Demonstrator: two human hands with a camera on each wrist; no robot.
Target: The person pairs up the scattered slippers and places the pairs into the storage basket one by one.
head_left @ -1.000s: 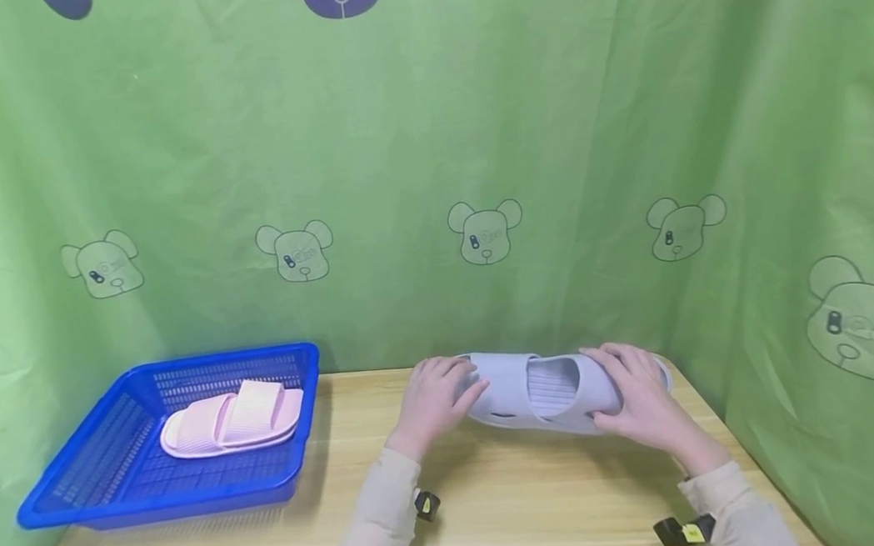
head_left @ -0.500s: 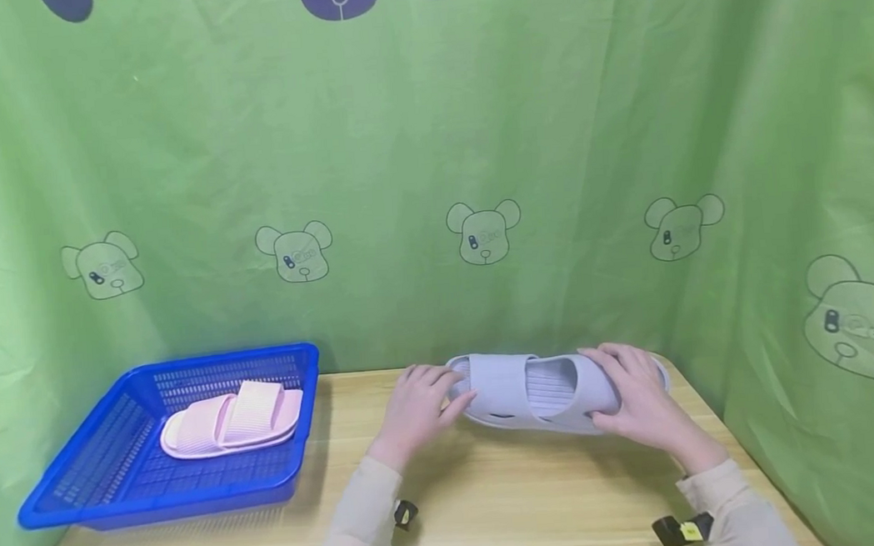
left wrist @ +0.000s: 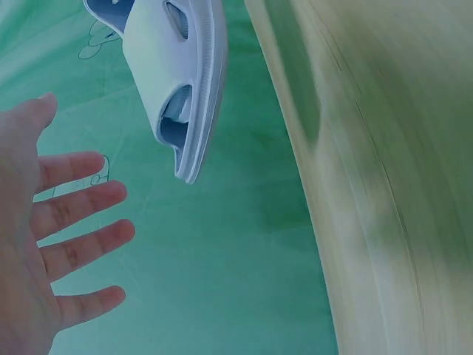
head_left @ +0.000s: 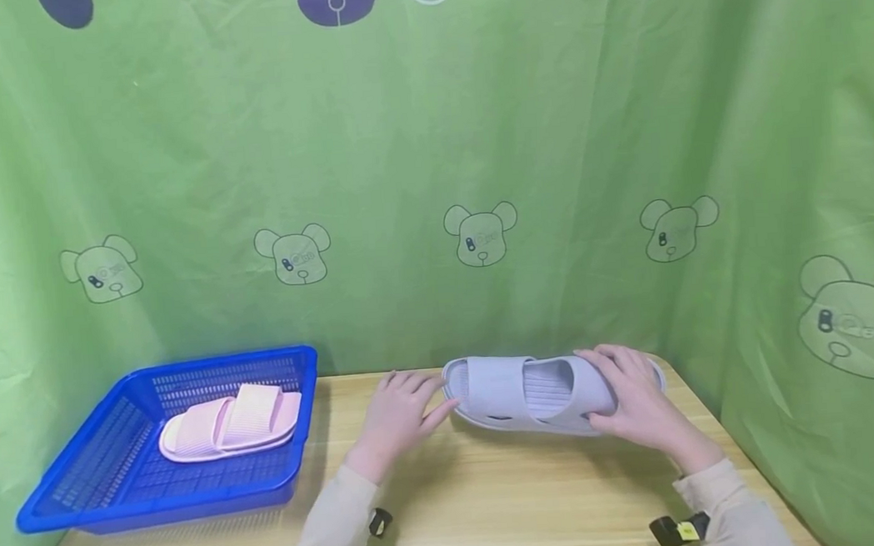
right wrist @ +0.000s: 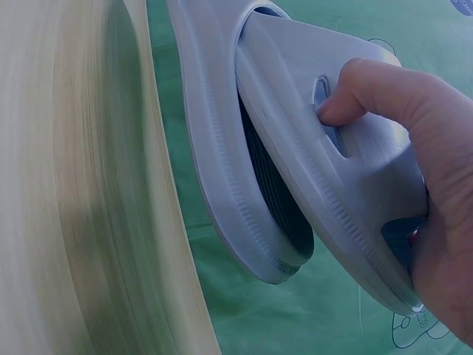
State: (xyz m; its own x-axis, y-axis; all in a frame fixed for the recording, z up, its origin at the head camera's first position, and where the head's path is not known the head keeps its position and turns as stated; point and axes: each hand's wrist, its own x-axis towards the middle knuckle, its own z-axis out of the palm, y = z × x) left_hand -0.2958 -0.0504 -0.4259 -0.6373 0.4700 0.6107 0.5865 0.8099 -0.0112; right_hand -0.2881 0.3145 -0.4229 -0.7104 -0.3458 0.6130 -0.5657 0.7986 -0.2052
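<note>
A pair of pale grey-blue slippers (head_left: 498, 386), one nested into the other, is held over the back of the wooden table, with a shadow beneath. My right hand (head_left: 635, 399) grips the pair at its right end. In the right wrist view, the thumb pushes into a slot in the strap of the nearer slipper (right wrist: 295, 140), and the second slipper (right wrist: 222, 148) lies against it, soles gaping apart. My left hand (head_left: 395, 417) is just left of the pair's other end. The left wrist view has its spread fingers (left wrist: 81, 207) apart from the slipper (left wrist: 166, 66), holding nothing.
A blue plastic basket (head_left: 177, 510) stands on the left side of the table (head_left: 496, 503). Inside it lie pink slippers (head_left: 202, 428), also nested together. Green curtain (head_left: 376, 143) printed with bear heads hangs behind and at both sides.
My left hand has let go of the slippers' left end and drawn away to the left. The right hand keeps its grip, and the pair stays nearly in place.
</note>
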